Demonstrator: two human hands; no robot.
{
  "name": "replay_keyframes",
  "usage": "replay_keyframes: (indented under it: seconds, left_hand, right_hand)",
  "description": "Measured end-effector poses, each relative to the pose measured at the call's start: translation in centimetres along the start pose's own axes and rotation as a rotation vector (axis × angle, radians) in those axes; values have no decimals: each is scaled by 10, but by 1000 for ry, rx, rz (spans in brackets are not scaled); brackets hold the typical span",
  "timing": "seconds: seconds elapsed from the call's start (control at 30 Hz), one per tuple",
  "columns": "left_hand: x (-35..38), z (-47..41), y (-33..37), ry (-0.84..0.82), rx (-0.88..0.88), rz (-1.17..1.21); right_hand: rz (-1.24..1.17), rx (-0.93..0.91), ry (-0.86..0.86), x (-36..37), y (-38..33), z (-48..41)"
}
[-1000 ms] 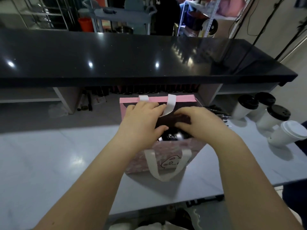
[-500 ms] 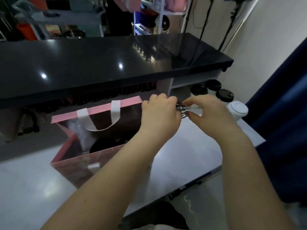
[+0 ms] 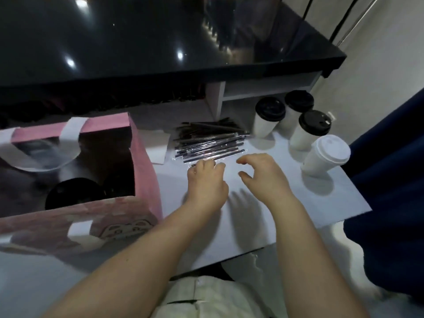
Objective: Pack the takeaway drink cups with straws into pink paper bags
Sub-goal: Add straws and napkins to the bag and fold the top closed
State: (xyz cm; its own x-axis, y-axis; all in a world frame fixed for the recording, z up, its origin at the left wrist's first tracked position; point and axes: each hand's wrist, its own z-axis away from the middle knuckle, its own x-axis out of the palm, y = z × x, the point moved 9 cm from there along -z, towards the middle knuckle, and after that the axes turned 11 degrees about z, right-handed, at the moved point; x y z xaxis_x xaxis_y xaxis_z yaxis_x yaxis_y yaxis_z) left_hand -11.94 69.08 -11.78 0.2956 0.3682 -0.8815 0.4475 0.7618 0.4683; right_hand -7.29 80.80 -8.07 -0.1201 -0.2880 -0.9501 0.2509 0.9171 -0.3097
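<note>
1. A pale, smooth worktop (image 3: 263, 226) runs across the near side; behind and above it sits a raised black counter (image 3: 160, 42), glossy, with lamp glints on it; white uprights and a shelf stand under its right end.
2. A light wall (image 3: 378, 65) closes the far right; a dark blue cloth (image 3: 390, 180) hangs at the worktop's right edge.
3. The pink paper bag (image 3: 142, 171) stands upright on the left of the worktop, mouth open; it has white strap handles (image 3: 71, 128) and a cartoon print (image 3: 128, 228) on the near face; a black cup lid (image 3: 71, 193) shows inside.
4. Right of the bag lies a loose pile of black straws (image 3: 208, 141) in clear wrappers.
5. Beyond the pile, at the right, stand three white cups with black lids (image 3: 263, 125); the white-lidded cup (image 3: 323, 157) stands nearest the cloth.
6. The left hand (image 3: 206, 180) has its fingers curled at the near edge of the straws; whether it grips one cannot be told.
7. The right hand (image 3: 263, 173) hovers just beside it, fingers loosely bent, thumb apart, holding nothing.
</note>
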Motion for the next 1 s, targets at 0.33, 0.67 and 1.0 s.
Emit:
replay_keyframes:
  seconds: [0.33, 0.67, 1.0]
  left_hand:
    - [23, -35, -45, 276, -209, 188]
    - [-5, -60, -79, 401, -381, 136]
    - [-21, -76, -88, 428, -404, 122]
  right_hand:
    - [-64, -212, -90, 71, 22, -73]
    - [91, -299, -101, 92, 11, -142]
    - [109, -354, -90, 104, -5, -171]
